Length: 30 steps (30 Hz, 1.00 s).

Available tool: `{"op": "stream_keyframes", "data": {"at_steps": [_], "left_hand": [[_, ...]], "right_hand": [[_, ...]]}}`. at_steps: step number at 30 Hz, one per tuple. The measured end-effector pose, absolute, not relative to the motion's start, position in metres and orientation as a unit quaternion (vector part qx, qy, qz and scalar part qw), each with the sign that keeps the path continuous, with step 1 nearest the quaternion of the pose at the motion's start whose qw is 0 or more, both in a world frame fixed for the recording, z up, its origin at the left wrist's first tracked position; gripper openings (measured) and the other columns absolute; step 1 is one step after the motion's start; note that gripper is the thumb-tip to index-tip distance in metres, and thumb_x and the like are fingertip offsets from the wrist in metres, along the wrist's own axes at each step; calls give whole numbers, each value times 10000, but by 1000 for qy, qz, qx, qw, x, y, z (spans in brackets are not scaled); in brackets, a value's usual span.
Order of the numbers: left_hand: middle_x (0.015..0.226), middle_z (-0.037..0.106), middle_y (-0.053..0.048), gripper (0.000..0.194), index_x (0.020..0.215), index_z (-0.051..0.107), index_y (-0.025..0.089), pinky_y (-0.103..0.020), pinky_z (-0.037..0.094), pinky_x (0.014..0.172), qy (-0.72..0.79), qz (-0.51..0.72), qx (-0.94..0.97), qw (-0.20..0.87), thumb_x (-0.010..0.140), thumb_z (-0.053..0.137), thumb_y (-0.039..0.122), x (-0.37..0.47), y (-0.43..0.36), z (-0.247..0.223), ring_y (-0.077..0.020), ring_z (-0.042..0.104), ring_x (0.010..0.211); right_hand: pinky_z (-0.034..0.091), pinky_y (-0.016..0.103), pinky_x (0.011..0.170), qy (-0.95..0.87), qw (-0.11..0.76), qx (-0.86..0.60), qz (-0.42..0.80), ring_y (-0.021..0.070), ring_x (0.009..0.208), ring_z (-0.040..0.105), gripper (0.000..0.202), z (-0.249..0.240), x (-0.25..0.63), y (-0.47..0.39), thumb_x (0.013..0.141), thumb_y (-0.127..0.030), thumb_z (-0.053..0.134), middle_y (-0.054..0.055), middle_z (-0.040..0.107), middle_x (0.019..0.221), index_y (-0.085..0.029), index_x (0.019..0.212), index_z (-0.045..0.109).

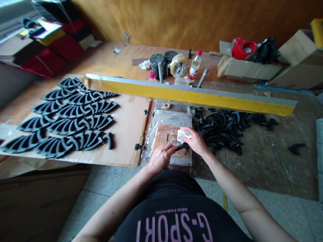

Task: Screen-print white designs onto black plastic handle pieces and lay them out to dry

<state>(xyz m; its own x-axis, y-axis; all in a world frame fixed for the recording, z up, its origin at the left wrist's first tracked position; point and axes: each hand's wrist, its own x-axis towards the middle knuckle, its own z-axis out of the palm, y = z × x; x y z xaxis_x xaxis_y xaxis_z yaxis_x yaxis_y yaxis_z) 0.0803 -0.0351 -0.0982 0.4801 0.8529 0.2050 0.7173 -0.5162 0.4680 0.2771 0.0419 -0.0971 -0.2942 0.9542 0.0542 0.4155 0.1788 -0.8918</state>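
My left hand (161, 157) is closed on one end of a small black curved piece (181, 147), perhaps a plastic handle, over the plate in front of me. My right hand (195, 140) pinches a crumpled white cloth (183, 135) just above that piece; whether the two touch I cannot tell. Beneath both hands lies a brown wooden jig (161, 132) on a grey metal plate (173, 117). To the right is a heap of similar black pieces (219, 127). Rows of black curved pieces (65, 122) lie on cardboard at the left.
A long yellow and grey beam (186, 94) crosses above the plate. Behind it stand a clear bottle (194, 67), a dark tub (157, 65) and a tape roll (179, 65). An open cardboard box (248, 70) sits at the back right, coloured stacks (50, 50) at the back left.
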Motion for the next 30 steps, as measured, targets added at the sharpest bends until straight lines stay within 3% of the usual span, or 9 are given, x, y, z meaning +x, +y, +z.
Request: {"op": "stream_keyframes", "data": {"at_steps": [5,10,15,18,20,22,27,30], "left_hand": [[1014,656,-72,284,1209,567,193,-323,527,863,470,227,835,176,950,456,230,82,-37,-101,-175,625,967],[950,653,-67,283,1192,588,195,-303,534,810,477,207,837,170,950,457,265,85,-30,-104,-175,636,909],[989,663,-61,248,1124,638,215,-311,539,824,503,196,816,208,897,542,242,120,-1,-99,-193,647,924],[1132,657,-83,357,1234,581,210,-337,518,925,479,280,786,271,878,551,207,150,28,-92,-203,631,1046],[1356,538,-123,528,1377,446,207,-369,463,1021,414,367,783,286,868,578,251,156,49,-92,-224,523,1243],[1419,478,-136,569,1408,394,206,-385,435,1051,397,422,768,273,875,575,284,139,63,-98,-225,465,1304],[1139,622,-117,277,1156,567,169,-362,514,875,681,411,579,179,907,503,271,7,51,-133,-190,619,981],[1100,598,-163,283,1100,556,114,-441,435,964,852,319,414,32,862,552,269,-84,19,-161,-267,543,1110]], "right_hand": [[466,420,923,-625,386,-572,365,254,1016,615,424,-111,287,59,725,-241,669,73,670,1138,-234,1147,632],[494,413,875,-503,467,-602,408,246,955,629,505,-113,313,57,638,-290,757,56,683,1065,-212,1120,632],[509,297,625,-373,546,-594,458,196,783,634,557,-84,329,40,572,-310,829,35,683,937,-185,1078,632],[477,243,556,-353,583,-569,460,173,762,627,582,-60,324,33,535,-273,856,35,673,940,-185,1069,640],[481,231,556,-357,594,-554,462,166,779,625,585,-49,319,30,518,-246,865,34,668,958,-199,1061,655],[483,225,539,-368,589,-546,468,164,779,618,579,-45,313,28,511,-235,868,35,665,967,-214,1055,669],[507,219,503,-340,564,-549,514,166,768,618,569,-59,306,21,486,-251,878,28,662,955,-234,1019,682],[557,239,603,-317,547,-548,548,175,844,636,587,-71,299,19,467,-241,890,31,670,1001,-222,1015,681]]}}
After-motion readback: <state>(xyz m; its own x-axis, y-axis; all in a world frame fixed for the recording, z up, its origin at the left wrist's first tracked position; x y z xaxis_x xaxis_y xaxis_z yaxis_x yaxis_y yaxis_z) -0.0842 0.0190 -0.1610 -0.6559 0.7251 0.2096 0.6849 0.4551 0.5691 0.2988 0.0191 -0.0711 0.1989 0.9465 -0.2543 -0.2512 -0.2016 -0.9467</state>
